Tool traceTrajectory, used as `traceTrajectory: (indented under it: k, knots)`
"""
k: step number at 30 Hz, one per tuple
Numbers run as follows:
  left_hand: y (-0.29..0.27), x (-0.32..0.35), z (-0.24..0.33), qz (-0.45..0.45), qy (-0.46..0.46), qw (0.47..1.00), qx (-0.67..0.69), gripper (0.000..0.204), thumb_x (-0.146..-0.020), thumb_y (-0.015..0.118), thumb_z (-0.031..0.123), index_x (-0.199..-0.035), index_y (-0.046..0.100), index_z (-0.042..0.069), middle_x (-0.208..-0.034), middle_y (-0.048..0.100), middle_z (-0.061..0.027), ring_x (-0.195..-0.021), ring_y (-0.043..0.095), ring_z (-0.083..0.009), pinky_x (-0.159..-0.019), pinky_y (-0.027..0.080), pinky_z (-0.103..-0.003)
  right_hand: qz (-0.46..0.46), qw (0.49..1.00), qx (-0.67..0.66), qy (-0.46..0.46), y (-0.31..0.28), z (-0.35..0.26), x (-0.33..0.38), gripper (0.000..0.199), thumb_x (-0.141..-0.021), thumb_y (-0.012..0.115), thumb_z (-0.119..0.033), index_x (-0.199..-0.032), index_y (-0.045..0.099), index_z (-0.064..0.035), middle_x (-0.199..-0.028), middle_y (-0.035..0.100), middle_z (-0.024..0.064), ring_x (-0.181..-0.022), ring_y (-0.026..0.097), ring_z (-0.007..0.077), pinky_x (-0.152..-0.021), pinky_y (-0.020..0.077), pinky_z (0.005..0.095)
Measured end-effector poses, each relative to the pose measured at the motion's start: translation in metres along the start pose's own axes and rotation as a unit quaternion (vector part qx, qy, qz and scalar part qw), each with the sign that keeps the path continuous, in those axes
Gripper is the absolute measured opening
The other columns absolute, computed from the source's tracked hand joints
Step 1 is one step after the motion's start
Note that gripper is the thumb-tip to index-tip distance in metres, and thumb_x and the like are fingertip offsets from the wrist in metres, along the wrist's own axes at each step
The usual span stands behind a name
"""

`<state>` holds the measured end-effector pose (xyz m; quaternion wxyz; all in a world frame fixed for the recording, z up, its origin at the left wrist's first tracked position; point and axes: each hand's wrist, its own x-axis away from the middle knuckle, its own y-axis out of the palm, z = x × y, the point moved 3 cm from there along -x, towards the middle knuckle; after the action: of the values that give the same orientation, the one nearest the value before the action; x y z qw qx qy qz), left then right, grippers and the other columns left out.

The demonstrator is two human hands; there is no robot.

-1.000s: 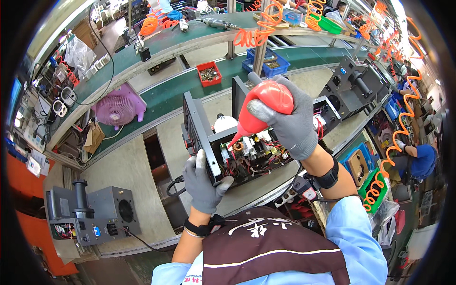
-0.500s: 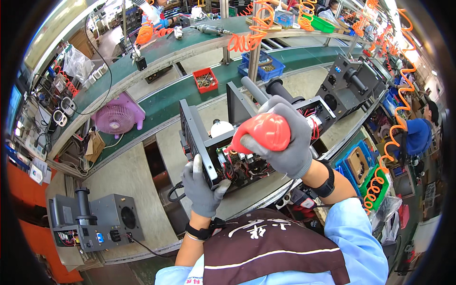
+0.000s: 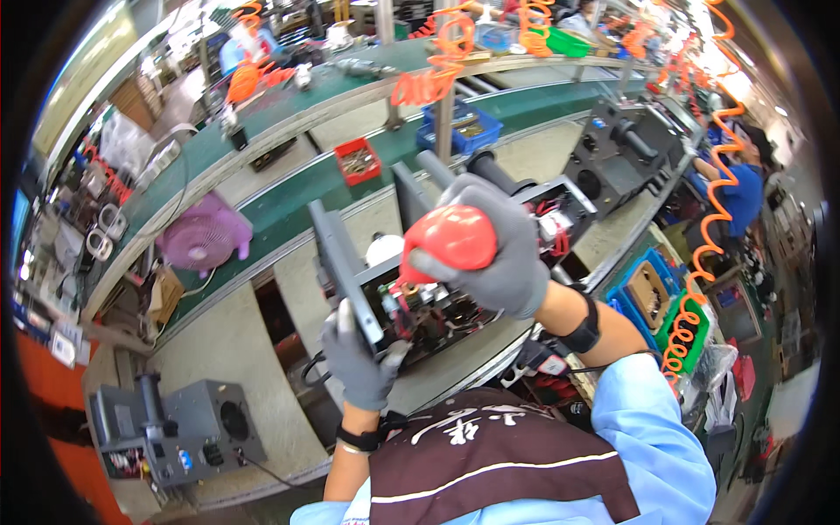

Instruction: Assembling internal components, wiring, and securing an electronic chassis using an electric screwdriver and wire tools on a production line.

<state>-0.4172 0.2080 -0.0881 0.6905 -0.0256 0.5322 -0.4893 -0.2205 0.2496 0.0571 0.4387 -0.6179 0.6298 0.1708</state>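
My right hand (image 3: 503, 258), in a grey glove, squeezes a red rubber blower bulb (image 3: 448, 241) whose nozzle points down-left into an open black machine chassis (image 3: 420, 302). The chassis shows wires and circuit parts inside. My left hand (image 3: 357, 354), also grey-gloved, grips the chassis at its near left corner, by the black front panel (image 3: 337, 262). A white round part (image 3: 382, 248) sits inside the chassis just left of the bulb.
A grey finished unit (image 3: 188, 429) stands at the lower left of the bench. A pink fan (image 3: 203, 238), a red parts bin (image 3: 357, 161) and a blue bin (image 3: 464, 131) lie along the green conveyor (image 3: 289, 188). More black units (image 3: 617, 149) and orange coiled hoses (image 3: 713, 219) are on the right, near another person (image 3: 744, 188).
The blower bulb and my right hand have come down slightly toward the chassis interior. My left hand keeps its grip on the chassis corner.
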Motion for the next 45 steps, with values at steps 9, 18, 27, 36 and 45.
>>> traceTrajectory:
  k: [9, 18, 27, 36, 45]
  knots:
    - [0.005, -0.009, 0.023, 0.031, -0.038, 0.996, 0.077, 0.094, -0.075, 0.047, 0.07, -0.131, 0.036, -0.005, -0.114, 0.045, -0.0243, -0.105, 0.045, -0.0372, -0.088, 0.037, -0.043, 0.057, 0.998, 0.026, -0.001, -0.017, -0.002, 0.009, 0.035, -0.065, 0.077, -0.019, -0.08, 0.05, -0.0012, -0.083, 0.056, 0.0115, -0.076, 0.057, 0.0287, -0.076, 0.046, 0.034]
    - [0.004, -0.002, 0.002, -0.023, -0.023, 0.999, 0.028, 0.091, -0.071, 0.057, 0.065, -0.129, 0.037, -0.003, -0.11, 0.048, -0.0209, -0.099, 0.046, -0.0367, -0.086, 0.036, -0.045, 0.167, 0.898, -0.317, 0.257, -0.044, 0.028, 0.021, 0.017, -0.081, 0.063, -0.016, -0.088, 0.058, -0.0017, -0.075, 0.061, 0.0047, -0.062, 0.059, 0.0115, -0.058, 0.0491, 0.0248]
    - [0.004, -0.008, 0.004, 0.007, 0.015, 0.999, 0.028, 0.09, -0.071, 0.057, 0.065, -0.129, 0.039, -0.001, -0.105, 0.047, -0.0199, -0.093, 0.048, -0.0349, -0.081, 0.041, -0.043, 0.163, 0.966, -0.056, 0.19, -0.064, 0.018, 0.012, 0.025, -0.073, 0.072, -0.014, -0.092, 0.06, -0.001, -0.083, 0.062, 0.0034, -0.076, 0.058, 0.0094, -0.071, 0.0473, 0.0245]
    - [0.005, -0.007, 0.004, 0.007, 0.002, 0.999, 0.031, 0.092, -0.071, 0.056, 0.068, -0.129, 0.038, -0.001, -0.106, 0.048, -0.02, -0.095, 0.048, -0.0353, -0.082, 0.041, -0.043, 0.083, 0.988, 0.032, 0.125, -0.054, 0.02, 0.007, 0.024, -0.071, 0.075, -0.016, -0.081, 0.059, -0.0023, -0.072, 0.059, 0.0044, -0.065, 0.055, 0.0096, -0.062, 0.0457, 0.0248]
    - [0.005, -0.007, 0.005, -0.003, -0.012, 0.999, 0.03, 0.092, -0.072, 0.053, 0.069, -0.13, 0.037, -0.001, -0.11, 0.046, -0.021, -0.098, 0.048, -0.0361, -0.084, 0.041, -0.043, 0.047, 0.991, 0.095, 0.082, -0.059, 0.008, 0.007, 0.022, -0.069, 0.073, -0.012, -0.08, 0.057, -0.0015, -0.074, 0.057, 0.0057, -0.067, 0.054, 0.012, -0.064, 0.0444, 0.0248]
